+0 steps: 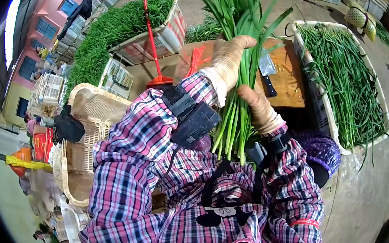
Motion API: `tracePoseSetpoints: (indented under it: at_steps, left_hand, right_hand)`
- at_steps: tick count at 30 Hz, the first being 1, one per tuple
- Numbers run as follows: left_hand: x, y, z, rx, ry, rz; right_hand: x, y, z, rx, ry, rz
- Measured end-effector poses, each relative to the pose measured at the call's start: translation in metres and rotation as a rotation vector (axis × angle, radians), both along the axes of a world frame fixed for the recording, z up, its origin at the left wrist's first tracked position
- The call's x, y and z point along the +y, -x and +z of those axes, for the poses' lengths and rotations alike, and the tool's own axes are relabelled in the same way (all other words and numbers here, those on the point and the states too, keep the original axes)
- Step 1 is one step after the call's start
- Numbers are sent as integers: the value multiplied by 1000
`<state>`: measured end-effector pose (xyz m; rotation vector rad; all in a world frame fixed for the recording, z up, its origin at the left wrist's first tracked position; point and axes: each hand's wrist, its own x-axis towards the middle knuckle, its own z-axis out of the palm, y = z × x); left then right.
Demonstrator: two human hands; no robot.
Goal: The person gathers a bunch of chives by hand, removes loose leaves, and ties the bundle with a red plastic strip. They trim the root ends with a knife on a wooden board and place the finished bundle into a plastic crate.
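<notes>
A bunch of long, flat-leaved greens that look like Chinese chives (pixel 235 121) stands nearly upright in front of my chest, leaves at the top and pale stalk ends toward me. My left hand (pixel 230 58), in a tan glove, is wrapped round its upper middle with the thumb across the leaves. Lower down, my right hand (pixel 259 110), gloved too, grips the stalks from the right side; its fingers are partly hidden. Just beyond, a cleaver (pixel 267 72) with a black handle lies on a wooden board (pixel 288 74). Red ties (pixel 195 60) lie left of the bunch.
A white basket (pixel 345 146) full of thin green stalks stands at the right. Another crate (pixel 173 32) heaped with greens is at the upper left, with a red-handled dustpan (pixel 160 80) beside it. Left of me stands a beige plastic basket (pixel 71 189).
</notes>
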<state>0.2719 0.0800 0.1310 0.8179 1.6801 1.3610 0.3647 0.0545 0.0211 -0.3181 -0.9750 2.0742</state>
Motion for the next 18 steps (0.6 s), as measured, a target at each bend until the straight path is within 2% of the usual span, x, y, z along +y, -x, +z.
tracePoseSetpoints:
  at_steps: [1, 2, 3, 5, 6, 7, 8, 9, 11, 13, 15, 17, 18]
  left_hand:
    - [6, -3, -6, -6, 10, 6]
    - [9, -4, -6, -106, 23, -166]
    - [19, -6, -12, -160, -12, -196]
    - [23, -9, -16, -371, 9, -332]
    - [31, -6, -25, -540, -95, -477]
    - [39, -2, -32, -429, -246, -587]
    - [29, -2, -15, -473, -177, -657]
    - [19, 6, 4, -519, -104, -728]
    - [32, 38, 2, -408, -87, -716]
    - [47, 77, -9, -183, -108, -639]
    - [71, 108, -43, -8, 44, -462]
    - [98, 144, -103, 68, 284, -465]
    - [104, 145, -110, 59, 292, -464]
  right_hand:
    - [1, 0, -5, -1, 4, -2]
    - [4, 2, -12, -6, 0, -38]
    - [7, 4, -14, -11, -7, -70]
    - [5, 1, -11, 105, 151, -123]
    - [6, -1, -17, 191, 212, -125]
    - [8, -4, -24, 278, 273, -127]
    - [9, -10, -27, 431, 343, -82]
    - [7, -10, -24, 528, 303, -180]
    - [16, -32, -45, 613, 341, -147]
    - [18, -51, -30, 640, 210, -275]
    - [20, -65, -31, 687, 148, -301]
    - [30, -82, -50, 698, 114, -269]
    - [36, -81, -54, 690, 123, -271]
